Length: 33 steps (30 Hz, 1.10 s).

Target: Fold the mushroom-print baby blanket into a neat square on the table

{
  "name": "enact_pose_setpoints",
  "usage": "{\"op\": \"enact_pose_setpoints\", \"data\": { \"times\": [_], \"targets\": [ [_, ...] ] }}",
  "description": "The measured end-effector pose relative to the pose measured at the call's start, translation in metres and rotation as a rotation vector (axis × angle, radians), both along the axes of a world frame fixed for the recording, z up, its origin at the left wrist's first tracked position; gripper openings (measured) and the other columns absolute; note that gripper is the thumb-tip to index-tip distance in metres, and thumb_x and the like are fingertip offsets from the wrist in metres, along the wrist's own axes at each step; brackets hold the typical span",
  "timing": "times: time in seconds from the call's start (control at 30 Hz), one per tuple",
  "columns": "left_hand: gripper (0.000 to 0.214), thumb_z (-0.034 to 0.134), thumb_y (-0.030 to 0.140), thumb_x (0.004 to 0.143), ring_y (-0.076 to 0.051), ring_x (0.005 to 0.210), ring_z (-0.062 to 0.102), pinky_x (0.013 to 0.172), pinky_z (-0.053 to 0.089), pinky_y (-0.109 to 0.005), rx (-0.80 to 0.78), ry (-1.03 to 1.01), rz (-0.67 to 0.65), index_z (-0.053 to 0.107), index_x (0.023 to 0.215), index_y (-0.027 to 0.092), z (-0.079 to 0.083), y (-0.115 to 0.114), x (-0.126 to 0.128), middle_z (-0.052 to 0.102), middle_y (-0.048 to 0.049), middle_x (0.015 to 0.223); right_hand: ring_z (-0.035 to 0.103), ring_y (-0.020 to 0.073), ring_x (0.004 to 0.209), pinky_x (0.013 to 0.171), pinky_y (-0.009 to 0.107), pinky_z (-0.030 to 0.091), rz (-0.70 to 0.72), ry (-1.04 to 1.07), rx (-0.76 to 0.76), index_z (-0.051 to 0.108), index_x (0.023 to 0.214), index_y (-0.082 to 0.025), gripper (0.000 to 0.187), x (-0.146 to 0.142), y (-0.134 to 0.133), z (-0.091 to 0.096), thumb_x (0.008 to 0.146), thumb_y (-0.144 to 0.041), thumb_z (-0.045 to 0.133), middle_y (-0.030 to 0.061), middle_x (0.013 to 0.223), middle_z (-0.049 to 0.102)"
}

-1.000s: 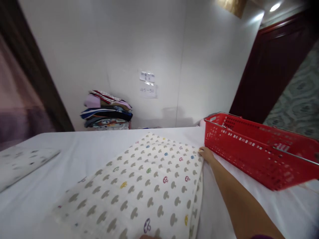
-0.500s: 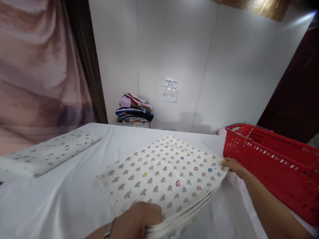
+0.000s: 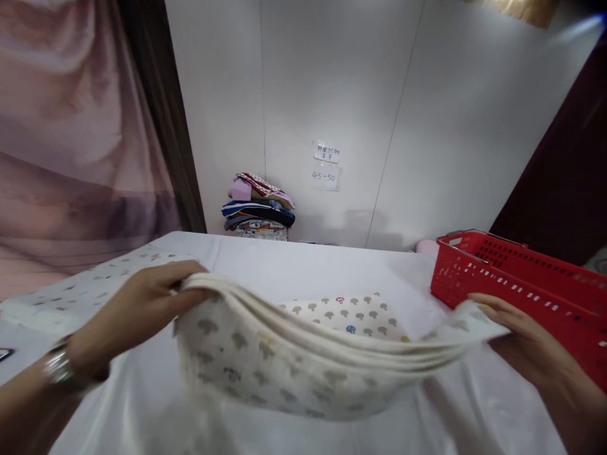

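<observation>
Going left to right: over at 9 o'clock there's a pink curtain (image 3: 71,126), and under it a second folded cloth (image 3: 71,297) in the same kind of print lies flat on the bench (image 3: 332,265), so that one looks finished and parked. Just in front of it is the left hand (image 3: 137,303) (wristwatch (image 3: 59,366) on that arm), fingers curled tight over the left end of the mushroom-print cloth (image 3: 294,366). That cloth is the main thing here. It's already doubled into several layers, you can see the stacked edges along the top, and it hangs between the two hands, sagging in the middle, its lower part blurred so I can't tell if it's clear of the bench. The printed face peeks out at the centre. So my read is that the folding is well along but not done, because it isn't lying flat or squared up yet. Way back at 12 o'clock a stack of clothes (image 3: 258,212) sits against the wall, with paper notes (image 3: 326,165) taped up just right of it. At 3 o'clock the right hand (image 3: 521,335) has the cloth's other end, seemingly pinched, though the thumb is hidden behind the fabric. Just behind it, around 2 o'clock, is the red basket (image 3: 531,291), and I can't see what's inside it.
</observation>
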<state>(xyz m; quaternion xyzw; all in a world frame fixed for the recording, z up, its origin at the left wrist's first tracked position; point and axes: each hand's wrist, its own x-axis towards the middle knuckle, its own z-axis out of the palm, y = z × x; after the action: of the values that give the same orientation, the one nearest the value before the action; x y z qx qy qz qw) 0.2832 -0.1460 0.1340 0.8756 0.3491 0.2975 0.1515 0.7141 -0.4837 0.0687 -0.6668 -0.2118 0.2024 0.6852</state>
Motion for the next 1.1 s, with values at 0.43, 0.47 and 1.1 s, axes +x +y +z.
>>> {"op": "enact_pose_setpoints", "data": {
  "times": [0.43, 0.47, 1.1],
  "targets": [
    [0.077, 0.029, 0.053, 0.071, -0.012, 0.084, 0.051, 0.069, 0.032, -0.023, 0.254, -0.454, 0.145, 0.053, 0.107, -0.010, 0.157, 0.129, 0.099, 0.054, 0.0045, 0.086, 0.057, 0.0152, 0.100, 0.078, 0.028, 0.044, -0.082, -0.391, 0.645, 0.059, 0.089, -0.024, 0.018, 0.046, 0.162, 0.167, 0.073, -0.016, 0.060, -0.0075, 0.088, 0.064],
    [0.075, 0.029, 0.052, 0.071, -0.012, 0.085, 0.051, 0.071, 0.032, -0.023, 0.280, -0.467, 0.152, 0.054, 0.107, -0.009, 0.158, 0.129, 0.094, 0.054, 0.0050, 0.085, 0.056, 0.0160, 0.103, 0.079, 0.028, 0.045, -0.066, -0.440, 0.640, 0.059, 0.091, -0.026, 0.021, 0.040, 0.157, 0.167, 0.072, -0.019, 0.062, -0.0073, 0.092, 0.064],
    [0.042, 0.055, 0.055, 0.062, -0.021, 0.092, 0.057, 0.077, 0.045, -0.025, -0.334, -0.043, -0.033, 0.065, 0.081, 0.019, -0.154, 0.116, -0.021, 0.062, -0.0077, 0.110, 0.060, 0.0176, 0.073, 0.057, 0.025, 0.053, 0.083, 0.144, -0.208, 0.064, 0.087, -0.024, 0.030, -0.062, 0.059, -0.118, 0.061, -0.037, 0.072, 0.0010, 0.082, 0.063]
  ]
}}
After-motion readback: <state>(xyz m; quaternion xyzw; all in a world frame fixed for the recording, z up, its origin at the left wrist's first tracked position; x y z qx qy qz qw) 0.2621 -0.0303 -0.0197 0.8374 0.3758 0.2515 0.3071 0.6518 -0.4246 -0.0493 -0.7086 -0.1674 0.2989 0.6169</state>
